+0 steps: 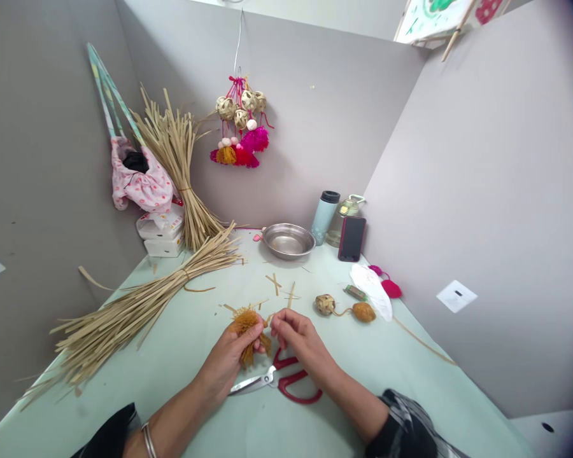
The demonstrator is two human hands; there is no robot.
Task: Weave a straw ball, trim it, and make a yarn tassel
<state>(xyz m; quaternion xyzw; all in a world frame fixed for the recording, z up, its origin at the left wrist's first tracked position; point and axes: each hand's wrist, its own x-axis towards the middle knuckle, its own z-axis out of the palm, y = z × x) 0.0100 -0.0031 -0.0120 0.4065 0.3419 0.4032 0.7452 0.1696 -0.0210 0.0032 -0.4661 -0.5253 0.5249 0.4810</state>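
My left hand (229,357) is closed around a mustard-yellow yarn tassel (246,321), whose strands stick out above and below my fingers. My right hand (297,337) pinches at the tassel's right side, fingers pressed together on a thread or strand too small to make out. Red-handled scissors (277,380) lie on the pale green table (410,381) just beneath both hands. A small woven ball (325,304) joined by a cord to a yellow pompom (363,312) rests to the right of my hands.
A long bundle of dry straw strips (138,305) lies at left; another bundle (179,165) leans in the corner by a pink bag (138,181). A metal bowl (288,240), tumbler (325,216), phone (352,238) and pink pompoms (386,285) stand behind. Woven balls with tassels (241,121) hang on the wall.
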